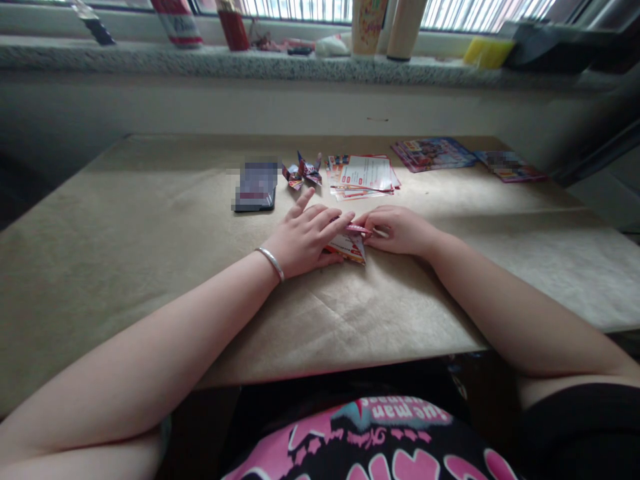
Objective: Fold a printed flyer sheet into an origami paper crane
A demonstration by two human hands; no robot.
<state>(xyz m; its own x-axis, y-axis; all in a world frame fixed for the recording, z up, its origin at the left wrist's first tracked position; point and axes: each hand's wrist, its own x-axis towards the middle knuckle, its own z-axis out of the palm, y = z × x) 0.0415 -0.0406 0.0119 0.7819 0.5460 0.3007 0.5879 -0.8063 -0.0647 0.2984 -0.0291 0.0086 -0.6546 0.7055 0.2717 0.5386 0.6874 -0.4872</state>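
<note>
A small folded printed paper (350, 247), white with red and orange print, lies on the table between both hands. My left hand (306, 240), with a silver bangle at the wrist, reaches over it. Its thumb is at the near edge and its fingers are on the far side, with the index finger raised. My right hand (395, 230) pinches the paper's right end between thumb and fingers. The fingers partly cover the paper's far side. Just beyond the hands stand folded paper figures (303, 172) with dark, colourful print.
A phone (256, 187) lies left of the figures. Behind the hands is a spread stack of printed sheets (365, 175). Colourful cards (435, 153) and another small pile (510, 167) lie at the back right. The windowsill (280, 67) holds cans, bottles and a yellow object (487, 52).
</note>
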